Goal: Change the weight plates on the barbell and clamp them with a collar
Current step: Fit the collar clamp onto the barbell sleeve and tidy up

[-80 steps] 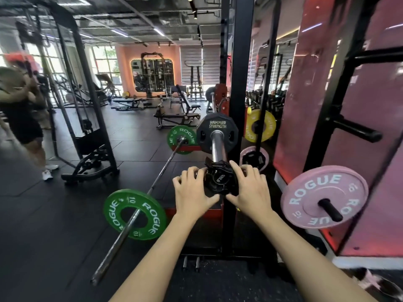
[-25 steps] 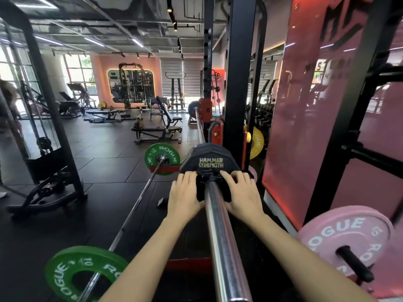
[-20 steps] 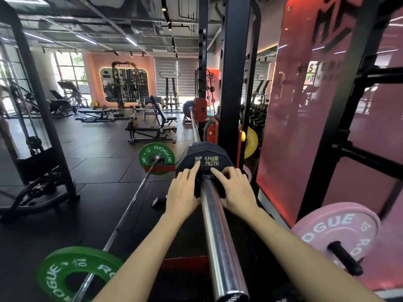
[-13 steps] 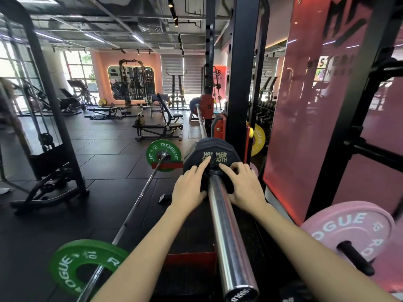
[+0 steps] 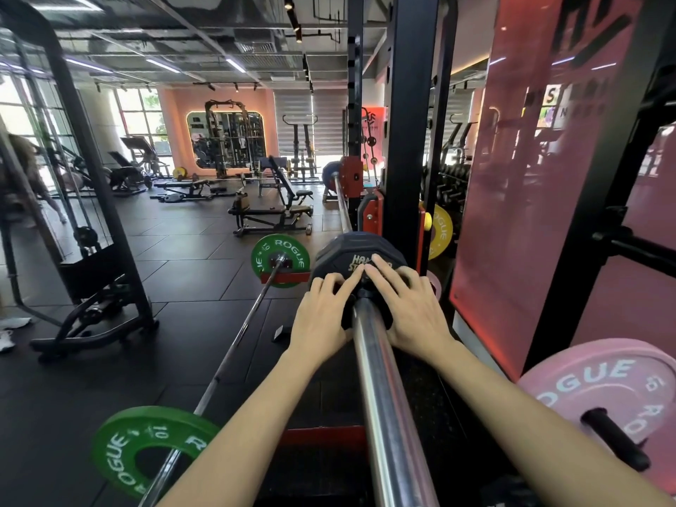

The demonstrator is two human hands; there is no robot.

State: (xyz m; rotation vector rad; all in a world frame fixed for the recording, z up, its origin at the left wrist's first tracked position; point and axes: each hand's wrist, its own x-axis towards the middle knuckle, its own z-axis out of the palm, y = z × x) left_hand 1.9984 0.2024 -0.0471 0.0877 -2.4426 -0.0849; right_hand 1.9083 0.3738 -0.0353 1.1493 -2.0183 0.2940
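The black collar (image 5: 365, 309) sits on the chrome barbell sleeve (image 5: 384, 404), pushed up against the dark Hammer Strength plate (image 5: 351, 250), which is already loaded on the bar racked in the black rack upright (image 5: 409, 140). Most of the collar is hidden under the fingers, so I cannot tell whether its lever is locked down or only pressed home.

Both hands are on it. The left hand (image 5: 322, 316) lies spread over the collar's left side with fingertips reaching onto the plate face; the right hand (image 5: 409, 309) mirrors it from the other side. Neither is a closed fist: the fingers are extended and pressing rather than wrapped around anything.

By my reckoning the plate change on this end is done and the clamping is at its last stage; what may remain is snapping the collar tight and letting go.

Just to the right, a pink Rogue plate (image 5: 600, 389) hangs on a storage peg. On the floor to the left lies a second barbell with a green plate (image 5: 153, 448) at its near end.
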